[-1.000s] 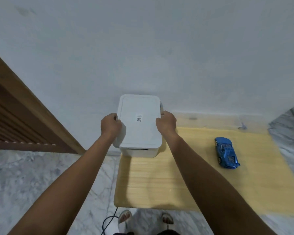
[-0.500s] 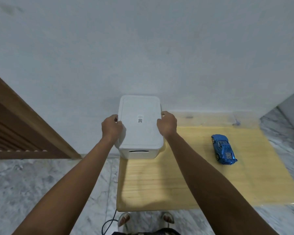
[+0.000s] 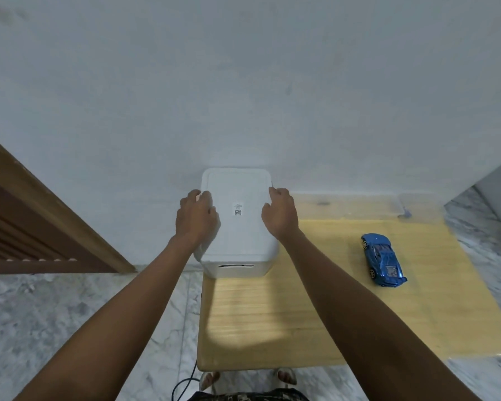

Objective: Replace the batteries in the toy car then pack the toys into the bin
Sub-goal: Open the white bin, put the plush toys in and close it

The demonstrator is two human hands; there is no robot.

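A white plastic bin (image 3: 237, 241) with its lid on stands at the far left corner of a low wooden table (image 3: 301, 314), against the wall. A small QR label sits on the lid. My left hand (image 3: 195, 217) curls over the lid's left edge, thumb side on top. At the lid's right edge my right hand (image 3: 279, 214) grips with bent fingers. A blue toy car (image 3: 383, 260) rests on its wheels on the right part of the table, apart from both hands. No batteries are visible.
A brown wooden slatted door (image 3: 26, 215) is at the left. Marble floor (image 3: 70, 314) surrounds the table. A black cable (image 3: 182, 383) and my feet (image 3: 209, 380) show below the table's near edge. Clear plastic film (image 3: 359, 206) covers the table's far strip.
Both hands have shifted from the bin's sides up onto the lid's edges. The view has drifted slightly; the bin and car stay put.
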